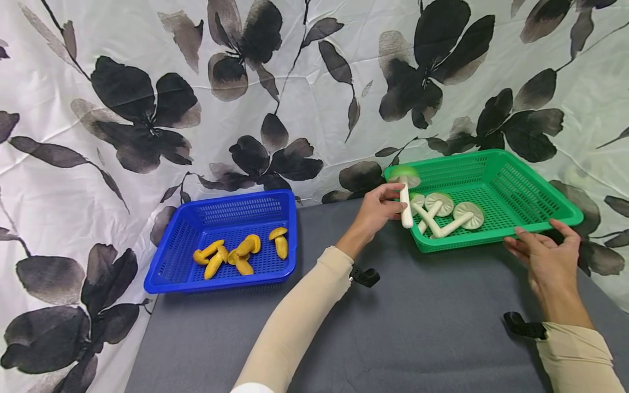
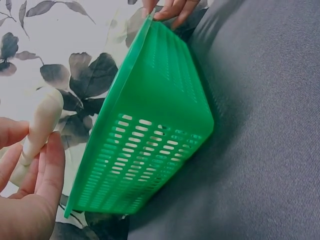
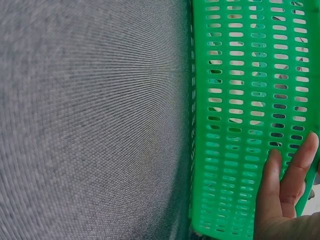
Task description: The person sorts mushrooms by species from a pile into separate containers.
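In the head view my left hand pinches a green-capped mushroom by its white stem, cap up, at the left end of the green basket. The left wrist view shows the stem between thumb and fingers, beside the basket wall. Several more white-stemmed mushrooms lie inside that basket, at its left. At the near right edge, my right hand holds the basket's rim. Its fingers lie along the outer wall in the right wrist view.
A blue basket stands on the left of the grey-covered table, with several yellow mushrooms in it. Behind both baskets hangs a white cloth with dark flowers.
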Action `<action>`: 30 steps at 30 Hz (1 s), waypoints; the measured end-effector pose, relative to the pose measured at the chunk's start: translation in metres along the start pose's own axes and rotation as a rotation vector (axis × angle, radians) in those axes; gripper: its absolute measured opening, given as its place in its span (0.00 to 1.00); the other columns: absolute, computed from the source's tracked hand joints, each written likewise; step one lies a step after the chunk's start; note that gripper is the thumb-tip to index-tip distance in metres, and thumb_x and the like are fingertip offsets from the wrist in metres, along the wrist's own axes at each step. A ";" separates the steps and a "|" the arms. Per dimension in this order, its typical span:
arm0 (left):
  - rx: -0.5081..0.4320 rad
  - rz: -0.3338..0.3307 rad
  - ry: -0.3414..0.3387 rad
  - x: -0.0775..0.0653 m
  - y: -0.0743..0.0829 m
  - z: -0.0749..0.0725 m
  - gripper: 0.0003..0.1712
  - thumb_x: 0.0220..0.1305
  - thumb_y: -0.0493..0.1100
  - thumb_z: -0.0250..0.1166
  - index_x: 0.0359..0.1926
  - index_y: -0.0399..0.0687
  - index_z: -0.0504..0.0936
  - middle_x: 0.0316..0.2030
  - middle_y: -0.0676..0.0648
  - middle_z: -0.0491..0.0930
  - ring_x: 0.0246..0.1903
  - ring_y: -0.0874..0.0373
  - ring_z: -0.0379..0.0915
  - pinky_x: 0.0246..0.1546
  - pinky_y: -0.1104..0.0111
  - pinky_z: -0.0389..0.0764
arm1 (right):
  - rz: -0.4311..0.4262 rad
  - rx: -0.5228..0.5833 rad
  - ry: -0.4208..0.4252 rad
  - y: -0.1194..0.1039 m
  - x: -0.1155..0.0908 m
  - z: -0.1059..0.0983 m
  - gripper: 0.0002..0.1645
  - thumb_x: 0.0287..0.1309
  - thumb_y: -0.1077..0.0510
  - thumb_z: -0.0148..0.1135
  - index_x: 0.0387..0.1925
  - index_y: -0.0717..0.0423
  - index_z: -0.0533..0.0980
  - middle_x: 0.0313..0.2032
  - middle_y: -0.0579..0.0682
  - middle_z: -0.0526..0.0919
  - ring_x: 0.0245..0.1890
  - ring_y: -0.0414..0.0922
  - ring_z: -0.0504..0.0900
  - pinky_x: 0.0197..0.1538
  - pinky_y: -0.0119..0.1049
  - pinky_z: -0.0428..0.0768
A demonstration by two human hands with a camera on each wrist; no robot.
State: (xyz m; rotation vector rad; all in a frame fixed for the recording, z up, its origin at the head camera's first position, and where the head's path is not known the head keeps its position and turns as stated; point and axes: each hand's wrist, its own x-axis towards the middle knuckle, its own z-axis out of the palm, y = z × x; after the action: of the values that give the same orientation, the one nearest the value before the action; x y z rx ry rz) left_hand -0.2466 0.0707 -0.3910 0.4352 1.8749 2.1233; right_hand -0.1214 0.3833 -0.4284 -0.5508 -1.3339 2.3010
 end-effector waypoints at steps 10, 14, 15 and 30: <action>0.048 0.006 -0.007 0.002 -0.001 0.009 0.26 0.62 0.29 0.70 0.60 0.49 0.82 0.43 0.52 0.81 0.36 0.63 0.80 0.39 0.59 0.89 | -0.007 -0.021 -0.002 0.002 -0.004 0.001 0.51 0.57 0.71 0.71 0.68 0.40 0.49 0.30 0.50 0.86 0.23 0.47 0.89 0.28 0.37 0.88; 0.086 0.016 -0.032 0.000 -0.001 0.012 0.25 0.63 0.30 0.70 0.61 0.47 0.81 0.46 0.50 0.81 0.37 0.65 0.80 0.40 0.59 0.89 | -0.016 -0.019 0.003 0.004 -0.005 0.001 0.51 0.56 0.70 0.72 0.68 0.41 0.50 0.30 0.50 0.86 0.23 0.47 0.89 0.28 0.37 0.88; 0.095 0.021 -0.042 -0.001 -0.001 0.012 0.26 0.63 0.30 0.69 0.62 0.46 0.80 0.48 0.48 0.81 0.38 0.66 0.80 0.40 0.61 0.89 | -0.018 -0.015 0.002 0.004 -0.005 0.001 0.51 0.56 0.71 0.72 0.68 0.41 0.50 0.29 0.50 0.86 0.23 0.47 0.89 0.28 0.37 0.88; 0.091 0.058 -0.068 -0.016 -0.003 0.006 0.25 0.65 0.33 0.69 0.62 0.48 0.79 0.55 0.38 0.80 0.40 0.64 0.82 0.39 0.65 0.89 | -0.012 -0.018 0.035 0.001 -0.011 -0.002 0.51 0.56 0.71 0.71 0.68 0.41 0.50 0.29 0.50 0.86 0.22 0.48 0.89 0.28 0.38 0.88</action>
State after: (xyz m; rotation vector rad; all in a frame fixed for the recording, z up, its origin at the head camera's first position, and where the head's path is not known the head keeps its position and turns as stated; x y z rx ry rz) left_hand -0.2296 0.0699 -0.3942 0.5810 1.9493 2.0378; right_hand -0.1109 0.3785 -0.4291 -0.5850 -1.3386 2.2612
